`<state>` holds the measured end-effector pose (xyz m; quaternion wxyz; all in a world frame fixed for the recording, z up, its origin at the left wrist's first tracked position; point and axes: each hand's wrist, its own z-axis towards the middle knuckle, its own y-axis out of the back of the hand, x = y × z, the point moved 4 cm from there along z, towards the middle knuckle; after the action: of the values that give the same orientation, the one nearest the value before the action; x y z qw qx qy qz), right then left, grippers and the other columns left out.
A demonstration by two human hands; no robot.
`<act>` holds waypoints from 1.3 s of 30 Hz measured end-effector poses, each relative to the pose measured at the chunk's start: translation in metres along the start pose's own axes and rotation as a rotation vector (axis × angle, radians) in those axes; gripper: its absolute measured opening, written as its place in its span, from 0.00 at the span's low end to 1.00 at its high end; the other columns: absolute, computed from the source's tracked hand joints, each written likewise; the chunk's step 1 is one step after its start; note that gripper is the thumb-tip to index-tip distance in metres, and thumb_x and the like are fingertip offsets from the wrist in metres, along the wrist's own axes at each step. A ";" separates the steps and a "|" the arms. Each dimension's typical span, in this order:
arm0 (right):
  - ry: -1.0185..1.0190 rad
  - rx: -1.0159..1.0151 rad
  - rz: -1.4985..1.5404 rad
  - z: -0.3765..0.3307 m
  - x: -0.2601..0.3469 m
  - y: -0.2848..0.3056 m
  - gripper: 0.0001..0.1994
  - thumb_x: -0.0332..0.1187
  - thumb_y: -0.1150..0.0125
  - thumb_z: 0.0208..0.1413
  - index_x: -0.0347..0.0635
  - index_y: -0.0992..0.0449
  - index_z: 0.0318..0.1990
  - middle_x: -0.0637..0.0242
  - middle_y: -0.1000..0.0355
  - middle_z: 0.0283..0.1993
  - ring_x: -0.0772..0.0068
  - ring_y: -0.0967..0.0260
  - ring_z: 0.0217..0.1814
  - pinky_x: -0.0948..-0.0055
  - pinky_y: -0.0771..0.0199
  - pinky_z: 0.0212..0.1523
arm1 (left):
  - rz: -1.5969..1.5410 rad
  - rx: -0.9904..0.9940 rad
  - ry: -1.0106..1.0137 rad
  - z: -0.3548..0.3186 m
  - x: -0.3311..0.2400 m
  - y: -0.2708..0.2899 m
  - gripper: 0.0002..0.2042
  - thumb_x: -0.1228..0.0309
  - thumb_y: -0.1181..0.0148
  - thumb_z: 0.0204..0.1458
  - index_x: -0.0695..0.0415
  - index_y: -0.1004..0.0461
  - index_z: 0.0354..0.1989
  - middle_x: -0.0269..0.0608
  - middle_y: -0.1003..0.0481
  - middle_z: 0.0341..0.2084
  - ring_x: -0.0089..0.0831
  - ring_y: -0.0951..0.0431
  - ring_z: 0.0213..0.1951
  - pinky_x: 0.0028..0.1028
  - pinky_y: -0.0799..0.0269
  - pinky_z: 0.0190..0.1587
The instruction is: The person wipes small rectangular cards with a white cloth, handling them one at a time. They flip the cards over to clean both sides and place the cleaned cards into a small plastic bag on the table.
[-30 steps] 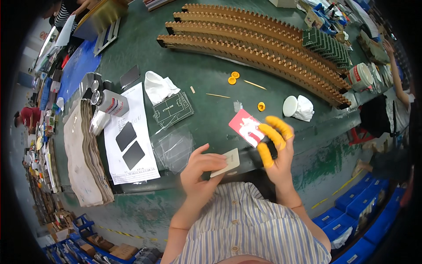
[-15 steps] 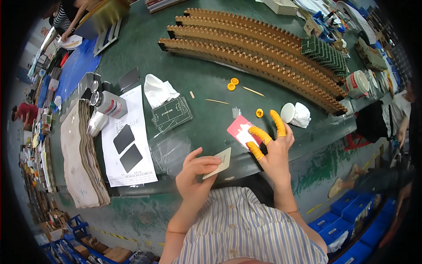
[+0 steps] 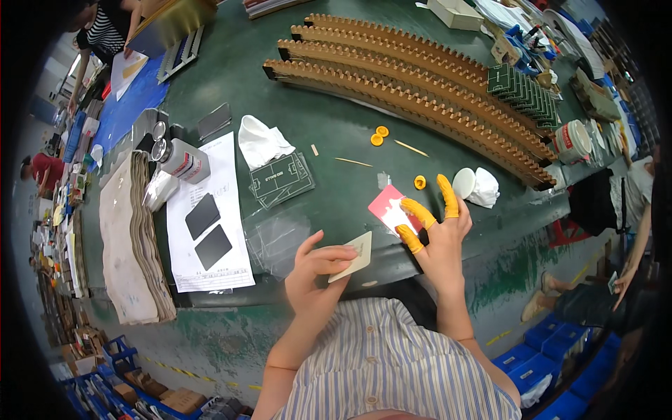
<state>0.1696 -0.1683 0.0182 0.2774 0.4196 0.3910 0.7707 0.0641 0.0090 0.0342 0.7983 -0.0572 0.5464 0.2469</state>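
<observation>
My left hand (image 3: 308,276) pinches a thin cream-coloured plate (image 3: 355,257) between thumb and fingers, tilted up above the table's front edge. Yellow finger cots (image 3: 418,212) cover the thumb and two fingers of my right hand (image 3: 442,241). That hand is spread, its fingertips at a pink-and-white card (image 3: 381,203) lying on the table; whether they press on it I cannot tell. Beyond it lies a rolled yellow finger cot (image 3: 420,183), with a white round lid (image 3: 463,183) and a crumpled white cloth (image 3: 486,189) to the right. Transparent bags (image 3: 278,236) lie left of the cream plate.
Long slotted wooden racks (image 3: 392,78) cross the far table, with green plates (image 3: 518,91) standing in them. To the left are line-patterned green plates (image 3: 280,180), black plates (image 3: 213,246) on paper, a metal bottle (image 3: 185,164) and stacked cloths (image 3: 126,241). Thin wooden sticks (image 3: 353,162) lie mid-table.
The whole view has shifted slightly to the right. Both hands keep nearly the same pose, the left still on the cream plate. People at the picture's edges have moved their arms.
</observation>
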 end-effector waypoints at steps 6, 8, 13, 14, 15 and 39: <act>-0.008 -0.026 -0.003 -0.002 -0.001 0.000 0.16 0.44 0.37 0.47 0.53 0.21 0.44 0.55 0.45 0.64 0.49 0.54 0.62 0.55 0.58 0.61 | 0.000 -0.005 0.012 -0.001 -0.001 -0.001 0.12 0.88 0.40 0.39 0.55 0.31 0.26 0.42 0.22 0.30 0.36 0.21 0.40 0.47 0.48 0.61; -0.017 -0.089 0.076 -0.005 -0.002 0.004 0.17 0.44 0.36 0.46 0.53 0.21 0.44 0.55 0.45 0.64 0.51 0.54 0.61 0.56 0.57 0.61 | -0.001 -0.005 0.008 -0.001 -0.001 -0.001 0.12 0.87 0.39 0.40 0.55 0.31 0.27 0.42 0.22 0.30 0.36 0.21 0.40 0.47 0.48 0.61; 0.110 -0.207 0.384 -0.025 0.011 0.024 0.18 0.45 0.34 0.42 0.54 0.20 0.43 0.57 0.45 0.63 0.55 0.53 0.59 0.61 0.54 0.60 | 0.006 0.004 0.012 -0.001 -0.002 -0.002 0.11 0.86 0.39 0.41 0.55 0.31 0.27 0.41 0.22 0.30 0.35 0.21 0.40 0.47 0.48 0.61; 0.162 -0.194 0.418 -0.029 0.016 0.026 0.18 0.47 0.34 0.41 0.56 0.20 0.42 0.56 0.45 0.63 0.55 0.53 0.59 0.60 0.52 0.59 | 0.007 0.006 0.010 -0.002 -0.002 -0.003 0.11 0.86 0.38 0.41 0.55 0.31 0.27 0.41 0.22 0.30 0.35 0.21 0.40 0.47 0.48 0.61; 0.209 -0.179 0.440 -0.032 0.022 0.027 0.18 0.47 0.34 0.41 0.56 0.20 0.42 0.56 0.45 0.62 0.55 0.52 0.58 0.61 0.51 0.59 | 0.007 0.008 0.009 -0.002 -0.002 -0.003 0.11 0.86 0.38 0.42 0.55 0.31 0.27 0.41 0.22 0.30 0.35 0.21 0.40 0.47 0.47 0.61; 0.183 -0.038 0.845 -0.033 0.029 0.013 0.21 0.48 0.35 0.44 0.53 0.22 0.46 0.54 0.49 0.64 0.55 0.57 0.64 0.59 0.54 0.61 | -0.008 0.047 0.017 -0.007 -0.003 -0.008 0.09 0.83 0.38 0.42 0.55 0.30 0.28 0.39 0.21 0.32 0.33 0.21 0.41 0.46 0.46 0.60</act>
<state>0.1252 -0.1651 0.0299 -0.0909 0.4677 0.1936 0.8576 0.0610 -0.0009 0.0327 0.7958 -0.0427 0.5584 0.2304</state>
